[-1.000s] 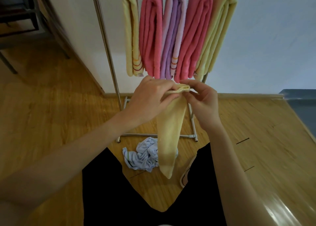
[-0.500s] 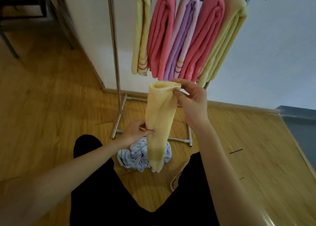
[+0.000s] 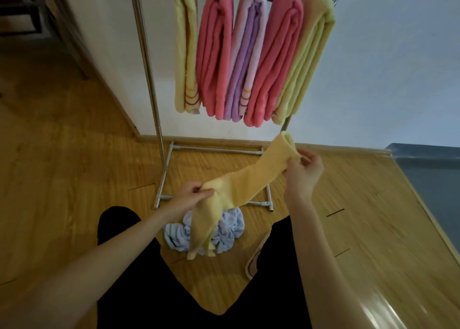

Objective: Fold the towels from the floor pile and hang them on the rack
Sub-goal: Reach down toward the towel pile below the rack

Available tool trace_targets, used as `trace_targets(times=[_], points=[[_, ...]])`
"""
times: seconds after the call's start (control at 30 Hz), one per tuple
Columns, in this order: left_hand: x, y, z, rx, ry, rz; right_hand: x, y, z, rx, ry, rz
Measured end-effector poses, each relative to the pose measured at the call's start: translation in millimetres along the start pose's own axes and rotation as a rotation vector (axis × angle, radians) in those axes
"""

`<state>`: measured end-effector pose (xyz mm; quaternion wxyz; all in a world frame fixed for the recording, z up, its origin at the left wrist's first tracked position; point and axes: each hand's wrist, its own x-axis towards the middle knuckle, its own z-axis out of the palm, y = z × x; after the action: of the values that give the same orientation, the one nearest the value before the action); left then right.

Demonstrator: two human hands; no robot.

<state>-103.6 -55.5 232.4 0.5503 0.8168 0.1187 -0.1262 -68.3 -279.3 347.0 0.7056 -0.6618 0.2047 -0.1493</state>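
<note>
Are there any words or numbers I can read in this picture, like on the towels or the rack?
No readable text anywhere.
Small tag at the bottom of the striped yellow towel on the rack: too small and blurred to read.
Yellow towel held in the left hand and right hand: plain, no writing.
Blue towel on the floor: only stripes, no words.

A yellow towel [image 3: 251, 179] stretches slantwise between both hands: the right hand [image 3: 302, 170] pinches its upper end, the left hand [image 3: 191, 195] grips lower down, the tail drooping over a blue towel [image 3: 227, 234] on the floor [image 3: 74, 179]. Five folded towels hang on the rack [image 3: 146, 54] behind.
</note>
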Motion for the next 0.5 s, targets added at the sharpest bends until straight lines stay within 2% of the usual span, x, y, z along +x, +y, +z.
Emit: trace_targets(times=[0.1, 0.23, 0.3, 0.37, 0.43, 0.5], points=[[-10, 32, -16, 0.029, 0.005, 0.137, -1, 36, -9, -0.111, -0.033, 0.159], [-31, 83, -38, 0.129, -0.212, 0.247, -6, 71, -15, -0.303, -0.241, 0.319], [-38, 101, -48, 0.249, -0.358, 0.254, -10, 75, -14, -0.475, -0.365, 0.268], [-44, 115, -52, 0.344, -0.457, 0.282, -16, 74, -9, -0.614, -0.421, 0.105], [-49, 124, -53, 0.343, -0.495, 0.301, -21, 69, -4, -0.540, -0.454, -0.088], [-51, 129, -51, 0.340, -0.515, 0.306, -26, 60, 1, -0.267, -0.567, -0.105]])
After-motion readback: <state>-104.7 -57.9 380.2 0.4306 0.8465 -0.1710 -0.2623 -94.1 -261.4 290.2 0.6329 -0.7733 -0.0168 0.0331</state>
